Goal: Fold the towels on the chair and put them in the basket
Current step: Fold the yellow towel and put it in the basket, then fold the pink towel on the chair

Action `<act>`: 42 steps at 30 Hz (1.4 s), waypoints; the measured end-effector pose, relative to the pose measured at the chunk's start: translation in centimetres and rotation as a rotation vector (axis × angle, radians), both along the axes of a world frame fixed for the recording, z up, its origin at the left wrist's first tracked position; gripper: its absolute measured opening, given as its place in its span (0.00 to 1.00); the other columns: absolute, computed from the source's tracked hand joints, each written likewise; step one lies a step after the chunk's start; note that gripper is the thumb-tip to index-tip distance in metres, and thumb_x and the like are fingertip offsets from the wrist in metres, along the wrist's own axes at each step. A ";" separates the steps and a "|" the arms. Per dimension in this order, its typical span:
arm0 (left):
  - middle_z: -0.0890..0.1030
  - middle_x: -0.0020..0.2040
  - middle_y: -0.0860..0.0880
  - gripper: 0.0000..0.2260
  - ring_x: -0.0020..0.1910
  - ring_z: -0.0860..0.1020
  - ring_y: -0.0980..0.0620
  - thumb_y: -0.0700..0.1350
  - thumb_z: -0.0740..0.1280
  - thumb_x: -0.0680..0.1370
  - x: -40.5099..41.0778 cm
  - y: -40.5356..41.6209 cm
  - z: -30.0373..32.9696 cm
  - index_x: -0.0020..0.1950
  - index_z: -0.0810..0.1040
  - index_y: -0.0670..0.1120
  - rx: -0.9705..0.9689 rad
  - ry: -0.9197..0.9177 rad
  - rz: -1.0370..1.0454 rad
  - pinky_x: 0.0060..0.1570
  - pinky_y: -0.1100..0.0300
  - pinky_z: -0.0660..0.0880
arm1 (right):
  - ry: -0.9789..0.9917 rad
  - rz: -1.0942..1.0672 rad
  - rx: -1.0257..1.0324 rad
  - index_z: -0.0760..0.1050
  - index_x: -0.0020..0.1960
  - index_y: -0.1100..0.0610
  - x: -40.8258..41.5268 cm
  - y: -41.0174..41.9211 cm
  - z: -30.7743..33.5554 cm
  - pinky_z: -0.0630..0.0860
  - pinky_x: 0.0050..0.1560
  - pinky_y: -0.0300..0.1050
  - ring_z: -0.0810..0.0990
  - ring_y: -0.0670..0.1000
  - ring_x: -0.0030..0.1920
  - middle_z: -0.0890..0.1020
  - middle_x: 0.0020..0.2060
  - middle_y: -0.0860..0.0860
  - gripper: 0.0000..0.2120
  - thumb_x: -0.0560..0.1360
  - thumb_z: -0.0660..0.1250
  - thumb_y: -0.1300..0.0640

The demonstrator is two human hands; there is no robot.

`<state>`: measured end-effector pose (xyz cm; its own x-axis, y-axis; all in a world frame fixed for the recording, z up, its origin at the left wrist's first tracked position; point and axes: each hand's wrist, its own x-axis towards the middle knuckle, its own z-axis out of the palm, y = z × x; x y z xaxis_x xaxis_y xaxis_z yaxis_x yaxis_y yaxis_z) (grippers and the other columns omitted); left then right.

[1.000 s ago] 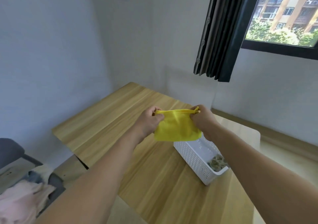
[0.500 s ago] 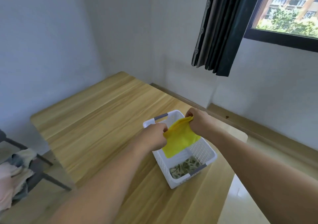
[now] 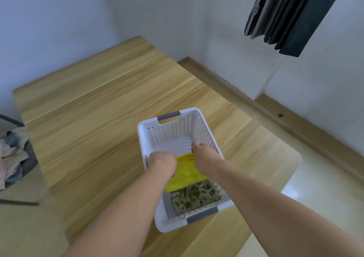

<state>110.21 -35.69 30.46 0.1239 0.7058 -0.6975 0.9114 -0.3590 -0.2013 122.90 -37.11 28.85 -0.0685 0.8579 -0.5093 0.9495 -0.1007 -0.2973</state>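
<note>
Both hands are down inside the white basket (image 3: 169,130), which stands on the wooden worktop (image 3: 102,106); the left hand (image 3: 162,163) and the right hand (image 3: 201,158) each hold a far corner of the folded yellow towel (image 3: 185,175), though the fingers are hidden, so how tight each grip is I cannot tell; the towel lies low in the basket, partly over a green patterned towel (image 3: 195,195) at the basket's near end; so at least one towel looks stowed and this one is nearly set down; well to the left of the basket, a heap of towels (image 3: 11,154) on the chair (image 3: 29,160) remains to be folded.
</note>
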 end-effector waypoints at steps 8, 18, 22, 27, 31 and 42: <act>0.75 0.67 0.46 0.16 0.66 0.73 0.44 0.39 0.62 0.78 0.1 1.1 -5.6 0.66 0.74 0.45 -0.043 0.094 -0.045 0.56 0.54 0.66 | -0.222 0.181 -0.144 0.61 0.67 0.58 -0.3 1.5 -4.1 0.74 0.48 0.57 0.72 0.64 0.59 0.68 0.61 0.58 0.29 0.70 0.61 0.75; 0.76 0.65 0.47 0.16 0.65 0.73 0.44 0.39 0.62 0.77 -0.3 2.2 -9.5 0.65 0.75 0.46 0.006 0.065 0.018 0.64 0.52 0.66 | -0.284 0.171 -0.112 0.61 0.68 0.59 -0.9 2.5 -7.0 0.75 0.50 0.58 0.73 0.65 0.59 0.67 0.63 0.58 0.27 0.72 0.60 0.74; 0.77 0.64 0.46 0.17 0.64 0.74 0.44 0.38 0.64 0.76 -0.2 2.2 -9.0 0.64 0.75 0.46 0.037 0.041 0.069 0.62 0.53 0.68 | -0.210 0.070 -0.120 0.58 0.70 0.57 -1.2 2.4 -6.6 0.74 0.52 0.56 0.72 0.63 0.61 0.67 0.64 0.57 0.29 0.72 0.58 0.74; 0.77 0.63 0.44 0.16 0.63 0.73 0.43 0.41 0.62 0.76 -0.7 0.9 -5.2 0.64 0.73 0.45 0.233 -0.048 0.010 0.62 0.53 0.66 | -0.003 -0.029 -0.007 0.61 0.69 0.59 -0.8 0.8 -2.8 0.70 0.50 0.50 0.72 0.61 0.61 0.67 0.64 0.58 0.25 0.73 0.55 0.72; 0.78 0.60 0.43 0.15 0.61 0.74 0.43 0.39 0.60 0.76 -2.2 -1.0 0.1 0.62 0.72 0.43 0.432 -0.203 -0.095 0.57 0.53 0.68 | 0.053 -0.058 0.092 0.64 0.68 0.60 -0.9 -2.2 1.8 0.71 0.52 0.48 0.72 0.61 0.61 0.70 0.64 0.58 0.21 0.75 0.55 0.68; 0.75 0.62 0.46 0.14 0.60 0.73 0.45 0.40 0.57 0.79 -13.1 -6.3 10.4 0.64 0.70 0.44 0.691 -0.528 -0.200 0.56 0.53 0.70 | -0.005 -0.236 0.408 0.69 0.64 0.60 -9.2 -10.7 13.0 0.69 0.51 0.47 0.72 0.57 0.60 0.75 0.59 0.56 0.17 0.75 0.57 0.62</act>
